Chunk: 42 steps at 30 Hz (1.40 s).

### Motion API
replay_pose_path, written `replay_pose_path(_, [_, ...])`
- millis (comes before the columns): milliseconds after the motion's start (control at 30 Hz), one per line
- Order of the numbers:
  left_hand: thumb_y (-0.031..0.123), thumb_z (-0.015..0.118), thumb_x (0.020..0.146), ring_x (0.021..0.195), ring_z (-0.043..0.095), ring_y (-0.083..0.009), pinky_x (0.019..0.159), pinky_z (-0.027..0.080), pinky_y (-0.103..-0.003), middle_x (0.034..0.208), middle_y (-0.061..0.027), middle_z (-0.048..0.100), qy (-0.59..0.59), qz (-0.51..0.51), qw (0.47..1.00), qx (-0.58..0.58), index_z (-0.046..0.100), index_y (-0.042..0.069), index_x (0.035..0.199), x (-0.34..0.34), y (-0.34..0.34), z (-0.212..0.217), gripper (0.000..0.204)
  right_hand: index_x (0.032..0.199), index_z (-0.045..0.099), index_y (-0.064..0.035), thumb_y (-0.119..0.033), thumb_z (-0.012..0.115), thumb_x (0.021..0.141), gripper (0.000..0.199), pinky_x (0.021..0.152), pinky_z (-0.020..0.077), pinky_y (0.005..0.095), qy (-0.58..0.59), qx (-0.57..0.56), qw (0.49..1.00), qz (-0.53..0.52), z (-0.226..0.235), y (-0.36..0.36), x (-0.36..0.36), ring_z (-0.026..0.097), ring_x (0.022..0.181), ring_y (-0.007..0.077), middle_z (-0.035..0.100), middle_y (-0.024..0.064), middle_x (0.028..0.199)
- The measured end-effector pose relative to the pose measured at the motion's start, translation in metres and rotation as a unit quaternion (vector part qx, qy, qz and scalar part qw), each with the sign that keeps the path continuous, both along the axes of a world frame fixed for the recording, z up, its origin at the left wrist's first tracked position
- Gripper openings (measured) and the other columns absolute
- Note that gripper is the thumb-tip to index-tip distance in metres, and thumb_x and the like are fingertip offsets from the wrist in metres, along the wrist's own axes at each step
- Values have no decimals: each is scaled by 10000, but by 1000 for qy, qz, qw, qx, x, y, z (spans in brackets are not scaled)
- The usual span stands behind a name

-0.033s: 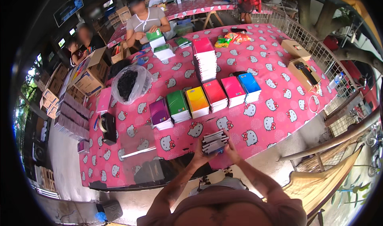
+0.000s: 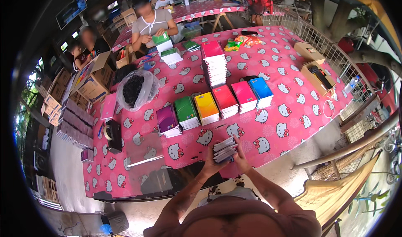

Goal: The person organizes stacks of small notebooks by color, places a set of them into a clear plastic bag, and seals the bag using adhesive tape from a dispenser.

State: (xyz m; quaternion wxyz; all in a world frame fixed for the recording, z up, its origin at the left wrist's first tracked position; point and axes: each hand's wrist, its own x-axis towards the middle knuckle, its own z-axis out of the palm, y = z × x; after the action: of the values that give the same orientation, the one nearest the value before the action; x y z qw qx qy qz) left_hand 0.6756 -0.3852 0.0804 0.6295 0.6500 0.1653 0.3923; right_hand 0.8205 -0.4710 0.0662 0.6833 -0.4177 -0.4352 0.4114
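Left hand [image 2: 212, 165] and right hand [image 2: 241, 159] clamp opposite sides of a small stack of thin, rectangular paper notebooks [image 2: 225, 149], near the pink cat-print table's [image 2: 274, 126] front edge.

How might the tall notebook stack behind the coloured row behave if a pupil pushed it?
The tall stack would probably topple or slide apart: it rises well above the coloured row and shows no band around it. It is likely heavy for its footprint, with many notebooks piled together.
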Motion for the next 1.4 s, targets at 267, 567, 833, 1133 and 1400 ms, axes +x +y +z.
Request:
replay_pose_path(267, [92,876,739,1088,635,-209,903,546,-356,1202,-142,627,7,71,997,-19,428,23,1266,6,-4,-23,695,1603,84,-107,-251,781,883,1013,1141,329,397,33,-144,985,84,13,0,10,354,1394,262,335,154,1527])
replay_pose_path(567, [62,831,756,949,649,-162,825,541,-330,1041,-76,679,41,92,973,-209,581,17,1191,33,-25,8,504,1601,-62,-168,-714,821,603,1439,1179,128,634,-485,-351,784,-163,79,-91,287,-85,1506,455,-87,293,1627])
replay_pose_path(833, [71,794,770,846,628,-156,781,509,-321,983,-30,658,10,200,934,-295,616,43,1137,53,-36,-26,409,1496,386,-120,-422,798,762,895,971,437,364,-334,-216,843,-362,403,-240,441,512,1115,231,463,170,1432])
replay_pose_path(1133, [83,854,734,970,638,-169,856,531,-347,1116,-70,657,21,158,973,-169,561,41,1218,68,-50,-6,567,1570,289,-103,-470,828,759,1041,1159,310,408,-723,-2,569,-391,478,-232,380,418,1403,288,318,154,1605])
replay_pose_path(1400, [58,905,690,1090,626,-191,927,543,-354,1214,-104,635,43,39,994,-94,409,42,1318,84,-43,-8,801,1597,-9,-75,-266,852,782,1201,1205,218,403,-338,-147,916,159,86,-40,175,167,1504,301,99,201,1646])
